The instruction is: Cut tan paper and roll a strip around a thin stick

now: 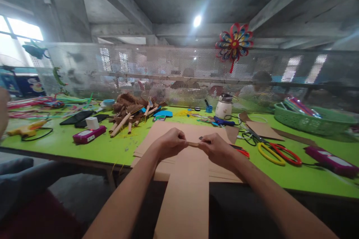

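My left hand (173,142) and my right hand (217,149) each pinch one end of the narrow folded or rolled far edge of a long brown paper strip (189,198). The strip runs back toward me and hangs past the table's front edge. Under my hands lies a stack of brown paper sheets (159,132). A red-handled tool (243,152) lies partly hidden behind my right hand. Further right are scissors with yellow handles (270,154) and scissors with red handles (286,154).
On the green table (134,147) are a heap of brown paper twigs and leaves (129,114), a purple power strip (89,134), a blue glue gun (223,121), a white jug (224,106) and a green basket (311,121). At the left, another person's hand (3,110) shows near a yellow glue gun (27,129).
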A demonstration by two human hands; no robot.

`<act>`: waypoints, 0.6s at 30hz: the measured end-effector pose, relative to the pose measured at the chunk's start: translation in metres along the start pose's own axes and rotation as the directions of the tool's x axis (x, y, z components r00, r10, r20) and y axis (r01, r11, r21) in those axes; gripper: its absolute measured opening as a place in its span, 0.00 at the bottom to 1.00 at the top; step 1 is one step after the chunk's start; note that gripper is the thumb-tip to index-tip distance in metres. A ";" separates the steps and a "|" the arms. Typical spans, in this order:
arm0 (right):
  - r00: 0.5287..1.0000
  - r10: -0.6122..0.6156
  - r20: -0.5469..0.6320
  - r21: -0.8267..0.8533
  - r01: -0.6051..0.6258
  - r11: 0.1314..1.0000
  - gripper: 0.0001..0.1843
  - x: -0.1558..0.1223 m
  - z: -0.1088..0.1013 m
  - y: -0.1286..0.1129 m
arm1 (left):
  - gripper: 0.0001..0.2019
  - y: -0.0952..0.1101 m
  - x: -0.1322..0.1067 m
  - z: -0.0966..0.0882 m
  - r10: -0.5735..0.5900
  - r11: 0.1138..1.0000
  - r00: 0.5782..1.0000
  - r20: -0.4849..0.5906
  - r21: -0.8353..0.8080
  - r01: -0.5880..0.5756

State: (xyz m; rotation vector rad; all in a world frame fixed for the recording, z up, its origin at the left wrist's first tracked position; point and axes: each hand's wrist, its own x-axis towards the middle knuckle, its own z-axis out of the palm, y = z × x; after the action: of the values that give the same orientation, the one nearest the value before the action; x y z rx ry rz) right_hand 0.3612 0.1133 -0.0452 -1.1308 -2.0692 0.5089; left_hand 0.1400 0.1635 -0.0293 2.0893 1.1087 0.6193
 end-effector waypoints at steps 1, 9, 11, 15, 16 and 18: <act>1.000 0.016 0.004 0.037 -0.016 0.999 0.16 0.000 -0.001 0.001 | 0.08 0.001 -0.001 0.001 -0.002 1.000 1.000 0.000 -0.002 0.002; 0.985 0.163 -0.064 0.704 -0.071 0.706 0.21 0.021 -0.019 0.025 | 0.12 0.006 -0.002 -0.008 0.110 0.909 0.991 0.072 -0.412 -0.070; 0.994 0.113 0.011 0.758 -0.082 0.648 0.23 0.022 -0.020 0.023 | 0.14 0.008 0.001 -0.006 0.139 0.838 0.983 0.118 -0.543 -0.053; 0.978 -0.082 0.192 0.674 -0.071 0.735 0.23 0.018 -0.015 0.006 | 0.15 0.010 0.002 0.006 0.159 0.702 0.957 0.241 -0.709 0.062; 0.972 -0.106 0.210 0.650 -0.058 0.758 0.19 0.017 -0.015 0.002 | 0.15 0.011 0.002 0.010 0.171 0.680 0.949 0.265 -0.729 0.081; 0.967 -0.124 0.224 0.635 -0.048 0.771 0.15 0.015 -0.013 -0.002 | 0.15 0.013 -0.001 0.015 0.177 0.626 0.939 0.296 -0.769 0.124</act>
State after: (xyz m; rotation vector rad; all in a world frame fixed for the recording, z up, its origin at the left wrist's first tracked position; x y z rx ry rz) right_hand 0.3641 0.1250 -0.0288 -0.6283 -1.8751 1.2823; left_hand 0.1562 0.1518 -0.0302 1.3509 0.4485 0.5742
